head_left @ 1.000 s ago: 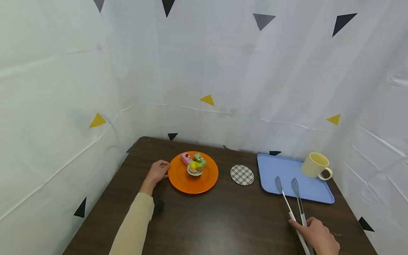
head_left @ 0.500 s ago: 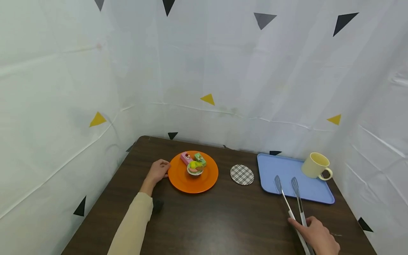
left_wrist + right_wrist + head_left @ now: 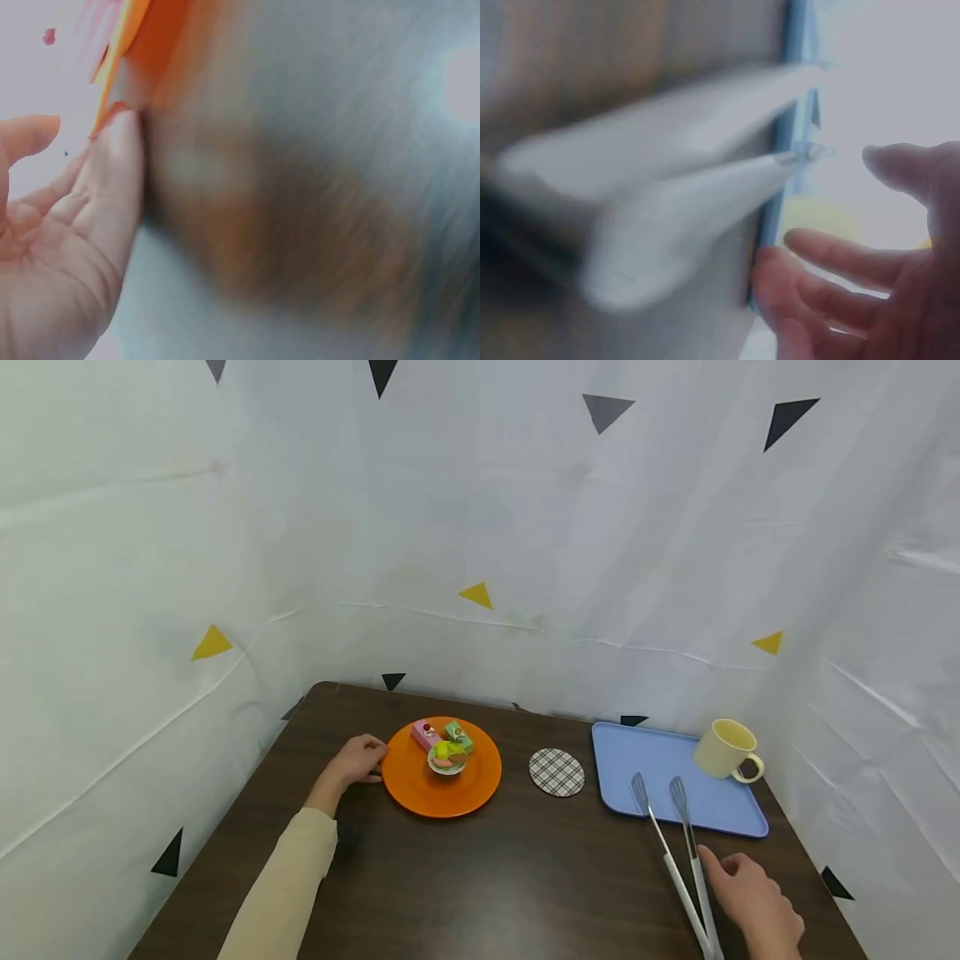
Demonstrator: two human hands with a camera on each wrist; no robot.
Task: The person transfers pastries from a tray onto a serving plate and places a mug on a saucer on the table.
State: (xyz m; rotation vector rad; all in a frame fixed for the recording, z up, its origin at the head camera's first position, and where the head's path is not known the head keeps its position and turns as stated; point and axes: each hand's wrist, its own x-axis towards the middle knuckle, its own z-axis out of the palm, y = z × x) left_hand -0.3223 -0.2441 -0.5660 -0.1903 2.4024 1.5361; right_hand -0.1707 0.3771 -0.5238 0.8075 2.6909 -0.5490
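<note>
My left hand (image 3: 352, 762) is at the left rim of an orange plate (image 3: 450, 802). In the left wrist view its fairly straight fingers (image 3: 116, 161) touch the plate's edge, with the thumb held apart. On the plate sit a pink toy cake slice (image 3: 425, 734), a green one (image 3: 459, 737) and a small cup of toy fruit (image 3: 447, 758). A pair of tongs (image 3: 680, 888) with white handles lies spread, its tips over a blue tray (image 3: 667, 756). Just right of the handles hovers my right hand (image 3: 753, 893), fingers loose around nothing.
A yellow mug (image 3: 720, 750) stands at the tray's right end. Between plate and tray lies a round checked coaster (image 3: 557, 772). White curtains (image 3: 525, 527) hang behind and beside the dark wooden table (image 3: 480, 877).
My right hand has let go of the tongs' handles and moved off to their right. The left hand stays at the plate's rim. The head view has shifted slightly.
</note>
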